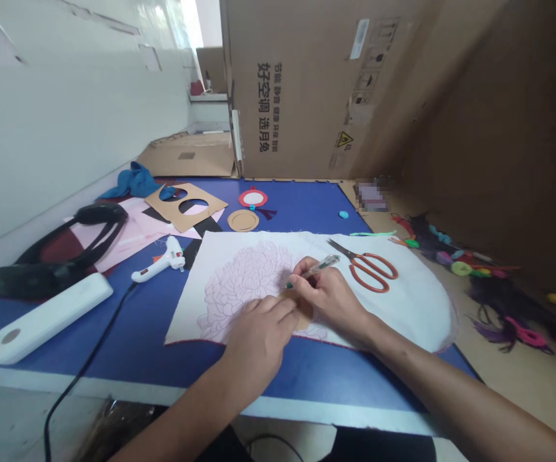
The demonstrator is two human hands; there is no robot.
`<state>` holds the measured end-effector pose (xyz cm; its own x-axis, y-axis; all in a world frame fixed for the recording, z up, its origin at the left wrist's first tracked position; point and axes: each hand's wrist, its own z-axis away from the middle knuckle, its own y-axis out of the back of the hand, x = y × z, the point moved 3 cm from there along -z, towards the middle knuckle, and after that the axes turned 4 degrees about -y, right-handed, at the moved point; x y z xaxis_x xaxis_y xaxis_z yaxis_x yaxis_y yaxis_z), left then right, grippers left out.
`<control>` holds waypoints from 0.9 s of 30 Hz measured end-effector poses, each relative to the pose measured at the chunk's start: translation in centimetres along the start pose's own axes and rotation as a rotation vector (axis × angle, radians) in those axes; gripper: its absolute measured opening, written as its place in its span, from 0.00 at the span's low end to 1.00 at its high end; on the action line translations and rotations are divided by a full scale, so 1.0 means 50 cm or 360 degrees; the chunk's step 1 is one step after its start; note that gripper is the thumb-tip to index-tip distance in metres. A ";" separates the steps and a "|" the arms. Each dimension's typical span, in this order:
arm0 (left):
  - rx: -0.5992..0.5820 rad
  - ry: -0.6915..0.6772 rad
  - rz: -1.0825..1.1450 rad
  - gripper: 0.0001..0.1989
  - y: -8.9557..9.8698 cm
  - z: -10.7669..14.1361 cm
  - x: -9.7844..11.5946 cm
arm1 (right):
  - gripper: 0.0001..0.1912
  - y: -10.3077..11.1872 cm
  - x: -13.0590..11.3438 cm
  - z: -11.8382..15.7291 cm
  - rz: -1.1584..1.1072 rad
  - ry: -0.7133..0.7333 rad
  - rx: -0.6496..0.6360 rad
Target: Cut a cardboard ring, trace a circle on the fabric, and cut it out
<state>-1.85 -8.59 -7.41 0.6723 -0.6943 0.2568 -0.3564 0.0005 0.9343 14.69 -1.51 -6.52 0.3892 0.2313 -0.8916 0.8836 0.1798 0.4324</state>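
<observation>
Head view, right hand (pixel 329 298) gripping one pen (pixel 321 267), left hand (pixel 259 327) lying open on white cloth (pixel 403 308), one pair of orange scissors (pixel 367 269) just beyond the hands, one glue gun (pixel 160 260) left of them, blue desk (pixel 278 372) beneath

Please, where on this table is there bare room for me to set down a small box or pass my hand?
Blue tabletop shows behind the white cloth, between the round cardboard disc and the small blue lump. A strip also runs in front of the cloth, below the left hand and the right hand with its pen. The left side is crowded: glue gun, black strap, pink paper.
</observation>
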 end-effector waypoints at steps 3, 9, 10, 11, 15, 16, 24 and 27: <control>-0.0004 0.0007 0.0026 0.23 0.000 0.000 0.001 | 0.20 -0.001 -0.001 0.002 0.0027 0.0022 -0.0006; 0.0012 0.0013 0.0030 0.23 0.000 0.000 0.002 | 0.19 -0.002 0.000 0.002 0.0034 0.0027 -0.0003; 0.0007 0.0012 0.0028 0.23 -0.001 0.000 0.002 | 0.19 -0.002 0.000 0.002 0.0029 0.0023 -0.0005; 0.0005 0.0009 0.0025 0.22 -0.001 0.000 0.001 | 0.18 -0.002 -0.001 0.003 0.0027 0.0019 -0.0007; 0.0011 0.0004 0.0022 0.24 0.001 -0.001 0.001 | 0.16 -0.002 0.004 0.004 0.0027 0.0000 -0.0006; 0.0015 0.0005 0.0027 0.24 0.001 -0.001 0.001 | 0.16 -0.002 0.006 0.004 0.0025 0.0000 -0.0002; -0.0005 0.0030 0.0052 0.21 0.004 -0.002 0.003 | 0.16 -0.002 0.011 0.004 0.0049 -0.0015 -0.0001; 0.0006 0.0022 0.0053 0.22 0.004 -0.002 0.004 | 0.20 -0.002 0.009 0.003 0.0073 0.0001 -0.0013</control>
<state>-1.73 -8.64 -7.13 0.6688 -0.6839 0.2913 -0.3813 0.0208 0.9242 14.79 -1.60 -6.97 0.4291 0.2400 -0.8708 0.8626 0.1770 0.4739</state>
